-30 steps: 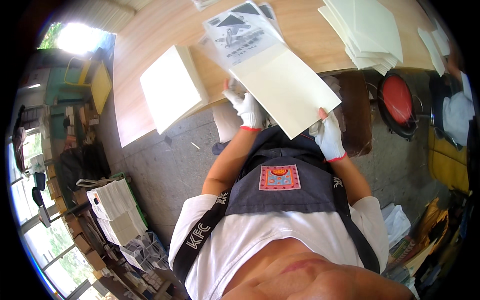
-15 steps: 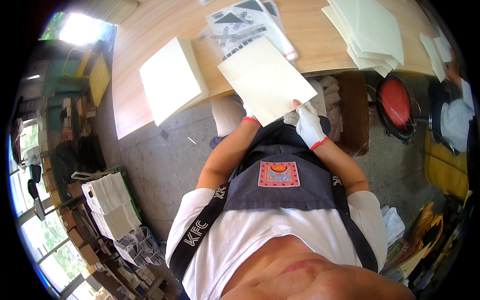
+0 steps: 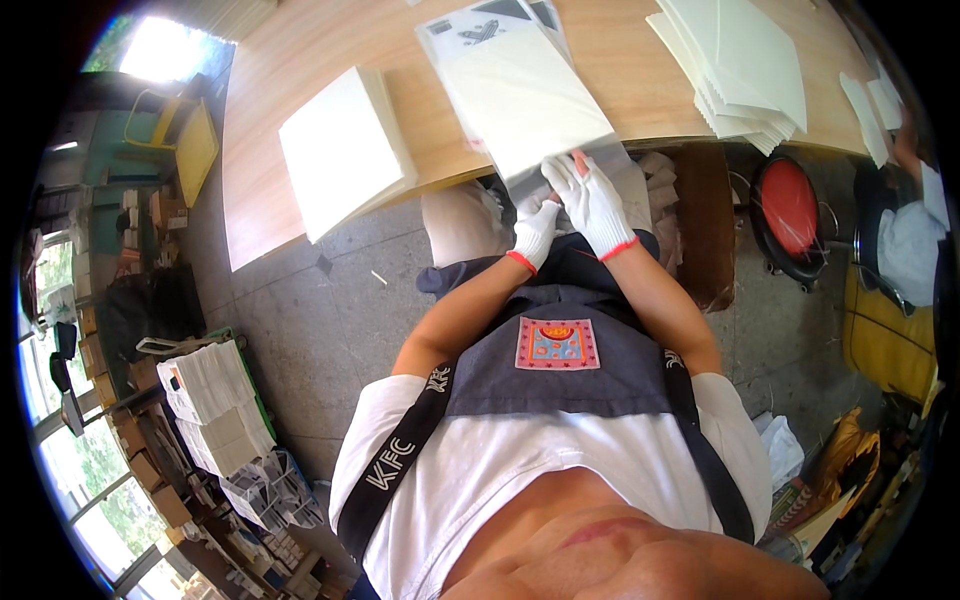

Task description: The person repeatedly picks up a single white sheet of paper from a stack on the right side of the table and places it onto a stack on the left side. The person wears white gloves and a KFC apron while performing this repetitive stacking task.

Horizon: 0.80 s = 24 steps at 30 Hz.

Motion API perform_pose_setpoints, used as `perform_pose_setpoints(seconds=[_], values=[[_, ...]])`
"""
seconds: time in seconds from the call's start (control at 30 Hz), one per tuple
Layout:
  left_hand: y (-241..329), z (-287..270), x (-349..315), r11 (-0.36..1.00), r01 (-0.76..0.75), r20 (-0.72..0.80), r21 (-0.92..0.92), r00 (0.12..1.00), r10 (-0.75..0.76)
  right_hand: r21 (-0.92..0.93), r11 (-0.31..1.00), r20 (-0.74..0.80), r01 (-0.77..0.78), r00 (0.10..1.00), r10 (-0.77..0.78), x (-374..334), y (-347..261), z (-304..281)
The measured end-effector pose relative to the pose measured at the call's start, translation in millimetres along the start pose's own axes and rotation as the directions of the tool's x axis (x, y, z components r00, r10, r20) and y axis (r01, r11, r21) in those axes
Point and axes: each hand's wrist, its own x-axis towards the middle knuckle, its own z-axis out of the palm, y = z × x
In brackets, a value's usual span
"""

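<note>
A cream paper sheet or thin pad lies inside a clear plastic bag, the bag's near end hanging past the table edge. My gloved right hand is at the paper's near edge, its bare thumb tip against it; how firmly it grips is partly hidden. Close beside it, my gloved left hand is closed on the bag's near end. Both gloves are white with red cuffs. Printed pencil drawings show through the bag's far end.
A thick cream paper stack stands on the table to the left. More cream sheets fan out at the right. A red stool is right of my legs, and a loaded cart at lower left. Another person's arm shows at the right edge.
The cream paper has moved away from me, into the clear bag. My left hand has come out from under the paper to the bag's near end; my right hand has shifted slightly forward.
</note>
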Motion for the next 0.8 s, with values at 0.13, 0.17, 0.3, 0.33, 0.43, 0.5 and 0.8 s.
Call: perform_pose_setpoints(seconds=[0.13,0.17,0.3,0.33,0.43,0.5,0.8], values=[[14.4,-19.4,7.9,0.964,0.219,0.137,-0.154,0.970,-0.198,-0.145,0.987,-0.025,-0.077,0.997,0.074,-6.3,-0.9,15.4],[15.7,-26.5,5.3,0.955,0.257,0.156,-0.150,0.960,-0.234,-0.206,0.973,-0.010,-0.108,0.994,0.108,-10.2,-3.4,12.0],[44.2,-46.8,-15.9,0.991,0.087,-0.121,-0.097,0.988,-0.099,-0.934,0.356,0.092,0.043,0.988,0.123,-31.1,-17.5,30.4],[51.7,-52.3,-19.0,0.998,0.044,-0.125,-0.053,0.991,-0.050,-0.974,0.196,0.136,0.113,0.985,0.107,-29.1,-15.2,34.9],[61.3,-64.4,-18.8,0.998,0.028,-0.128,0.061,0.992,-0.020,-0.801,-0.291,0.525,0.523,0.848,0.081,-8.6,2.6,35.5],[65.9,-68.5,-19.8,0.993,0.042,-0.097,0.115,0.995,-0.031,-0.608,-0.551,0.610,0.572,0.780,0.137,-1.5,12.3,39.0],[57.6,-81.7,-21.3,0.998,0.055,-0.132,0.035,0.990,-0.050,-0.891,0.370,0.271,0.262,0.962,-0.029,-27.1,-41.1,48.7]])
